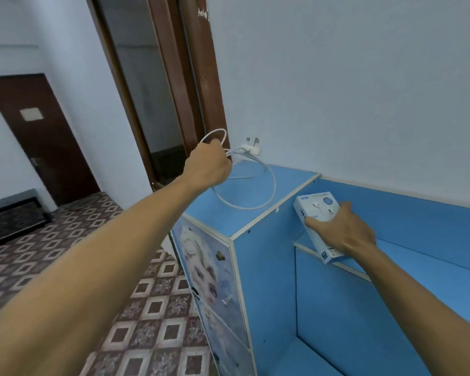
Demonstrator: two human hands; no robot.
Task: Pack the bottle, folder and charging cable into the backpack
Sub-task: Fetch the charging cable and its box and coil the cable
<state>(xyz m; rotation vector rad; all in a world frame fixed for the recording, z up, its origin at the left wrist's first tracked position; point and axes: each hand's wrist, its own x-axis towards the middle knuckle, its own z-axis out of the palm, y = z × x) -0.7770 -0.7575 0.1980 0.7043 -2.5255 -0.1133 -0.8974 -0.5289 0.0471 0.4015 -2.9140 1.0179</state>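
The left hand (208, 165) is clenched round a bunch of white cable (255, 207), lifted above the blue cabinet (258, 248). One loop sticks up past the knuckles, a wider one droops down to the cabinet top, and the white plug (251, 150) hangs out just beyond the fist, close to the wall. The right hand (345, 232) grips a small white box (319, 221) from above, fingers curled over its near edge; the box sits tilted at the front lip of the lower blue shelf (418, 256).

The step in hand looks like gathering the cable. To do it well, I would draw the drooping loop up into the fist before moving off — left trailing, it could snag on the cabinet corner or drag the plug against the wall. A neat coil with the plug tucked in will go into a bag far more easily than loose strands.

As for containers: no backpack, bottle or folder shows here, so how far packing has got cannot be told. What the box holds cannot be seen, though its printed lid seems to show small earphones. The open recess below the shelf shows only bare blue board.
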